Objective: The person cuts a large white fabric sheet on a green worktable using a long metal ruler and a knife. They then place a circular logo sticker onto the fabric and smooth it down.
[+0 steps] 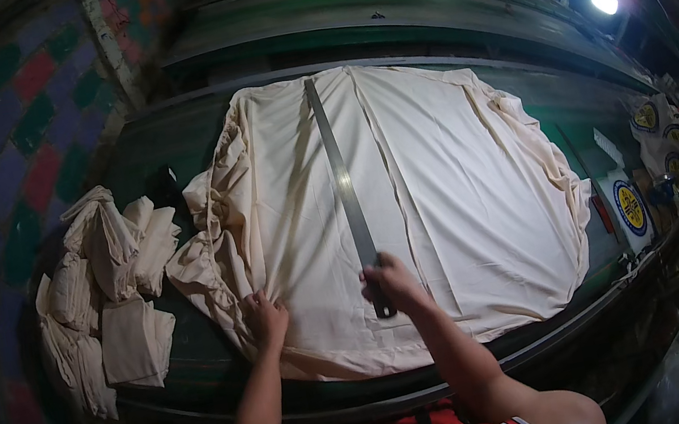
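Observation:
A large cream fabric sheet (472,189) lies spread over the dark green table, its left and right edges gathered and ruffled. Across it, from the far edge toward me, runs a long flat metal ruler (338,167). My right hand (393,282) is closed round the ruler's near end, where a dark tip pokes out below the fingers. My left hand (267,317) is at the near left part of the fabric, beside the bunched edge, its fingers bent in and pinching the cloth. Folds and creases run lengthwise on both sides of the ruler.
Folded cream cloth bundles (117,287) are piled on the table's left end, by a painted brick wall (25,131). At the right lie a printed piece with a round blue-and-yellow emblem (630,206) and similar pieces. Another long green table (413,13) stands beyond.

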Demonstrator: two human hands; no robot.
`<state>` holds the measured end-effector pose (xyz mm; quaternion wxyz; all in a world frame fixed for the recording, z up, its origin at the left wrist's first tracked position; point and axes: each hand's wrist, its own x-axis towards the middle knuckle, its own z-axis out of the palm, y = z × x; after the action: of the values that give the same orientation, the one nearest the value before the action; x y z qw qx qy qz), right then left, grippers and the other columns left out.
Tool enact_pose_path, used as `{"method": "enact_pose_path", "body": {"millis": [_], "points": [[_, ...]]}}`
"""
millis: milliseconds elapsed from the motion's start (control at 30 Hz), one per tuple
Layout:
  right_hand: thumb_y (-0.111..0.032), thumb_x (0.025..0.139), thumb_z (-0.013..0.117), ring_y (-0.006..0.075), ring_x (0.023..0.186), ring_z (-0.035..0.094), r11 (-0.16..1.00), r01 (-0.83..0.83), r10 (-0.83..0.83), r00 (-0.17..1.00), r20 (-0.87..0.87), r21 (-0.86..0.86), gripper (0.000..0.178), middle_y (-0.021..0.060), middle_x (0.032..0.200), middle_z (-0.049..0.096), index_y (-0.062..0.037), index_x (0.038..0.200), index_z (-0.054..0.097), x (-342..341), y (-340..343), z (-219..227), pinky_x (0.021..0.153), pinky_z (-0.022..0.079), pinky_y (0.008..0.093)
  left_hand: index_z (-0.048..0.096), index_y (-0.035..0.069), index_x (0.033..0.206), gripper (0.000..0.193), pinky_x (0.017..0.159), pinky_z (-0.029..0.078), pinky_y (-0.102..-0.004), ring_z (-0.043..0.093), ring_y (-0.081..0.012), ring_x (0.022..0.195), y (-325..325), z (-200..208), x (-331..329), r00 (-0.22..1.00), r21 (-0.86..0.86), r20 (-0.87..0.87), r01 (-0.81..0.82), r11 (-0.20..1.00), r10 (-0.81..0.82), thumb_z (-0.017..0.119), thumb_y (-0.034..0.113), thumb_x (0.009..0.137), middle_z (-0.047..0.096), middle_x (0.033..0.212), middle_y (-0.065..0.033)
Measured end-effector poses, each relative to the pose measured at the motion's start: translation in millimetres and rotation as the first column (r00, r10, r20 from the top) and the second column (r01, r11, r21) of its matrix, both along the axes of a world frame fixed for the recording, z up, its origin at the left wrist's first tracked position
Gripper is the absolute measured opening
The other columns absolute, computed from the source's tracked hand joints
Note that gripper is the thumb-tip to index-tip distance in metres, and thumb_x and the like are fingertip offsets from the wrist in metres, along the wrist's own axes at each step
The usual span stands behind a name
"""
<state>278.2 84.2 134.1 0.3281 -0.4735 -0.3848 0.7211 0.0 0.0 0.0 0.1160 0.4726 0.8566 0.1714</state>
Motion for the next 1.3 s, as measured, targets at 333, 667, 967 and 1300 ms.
{"method": "enact_pose_path", "body": {"millis": [333, 667, 967, 1300], "points": [[-0.003, 0.094, 0.051, 0.0207, 0.054, 0.058, 0.991, 0.034, -0.045, 0.996, 0.079, 0.132, 0.008, 0.0122, 0.078, 0.056, 0.0012, 0.098, 0.045, 3.8, -1.9, 18.9, 0.045, 0.048, 0.0352, 0.054, 0.004, 0.126, 0.047, 0.096, 0.044, -0.0507, 0.053, -0.0378, 0.116, -7.1, -8.3, -1.4, 0.999, 0.189, -0.028, -0.029, 0.982, 0.035, 0.064, 0.029, 0.087, 0.056, 0.119, -0.0196], [-0.003, 0.095, 0.053, 0.0206, 0.055, 0.057, 0.998, -0.050, 0.050, 0.999, -0.010, -0.040, 0.014, 0.0112, 0.080, 0.057, 0.0021, 0.106, 0.047, 24.3, -28.5, 1.9, 0.048, 0.049, 0.0351, 0.055, 0.005, 0.128, 0.047, 0.097, 0.045, -0.0492, 0.052, -0.0361, 0.118, 1.5, -2.9, 9.9, 0.999, 0.046, -0.026, -0.027, 0.999, 0.029, 0.066, 0.021, 0.085, 0.052, 0.121, -0.0169], [-0.004, 0.096, 0.050, 0.0208, 0.056, 0.060, 0.973, -0.114, 0.095, 0.990, 0.100, 0.200, 0.013, 0.0123, 0.080, 0.058, 0.0054, 0.103, 0.047, 5.3, 38.1, 0.4, 0.047, 0.050, 0.0349, 0.053, -0.001, 0.129, 0.053, 0.108, 0.038, -0.0462, 0.043, -0.0399, 0.129, -34.5, 9.0, 45.5, 0.991, 0.182, -0.117, 0.089, 0.979, -0.068, 0.067, 0.013, 0.081, 0.046, 0.136, -0.0210], [-0.003, 0.096, 0.051, 0.0217, 0.054, 0.057, 0.988, -0.152, 0.151, 0.987, -0.060, -0.019, 0.018, 0.0126, 0.083, 0.056, 0.0026, 0.112, 0.043, 36.0, -49.1, 12.8, 0.046, 0.048, 0.0351, 0.056, 0.001, 0.129, 0.053, 0.115, 0.028, -0.0520, 0.033, -0.0398, 0.139, -29.1, -17.6, 45.0, 0.989, 0.112, -0.137, 0.066, 0.992, -0.050, 0.067, 0.023, 0.082, 0.039, 0.147, -0.0235]]}}
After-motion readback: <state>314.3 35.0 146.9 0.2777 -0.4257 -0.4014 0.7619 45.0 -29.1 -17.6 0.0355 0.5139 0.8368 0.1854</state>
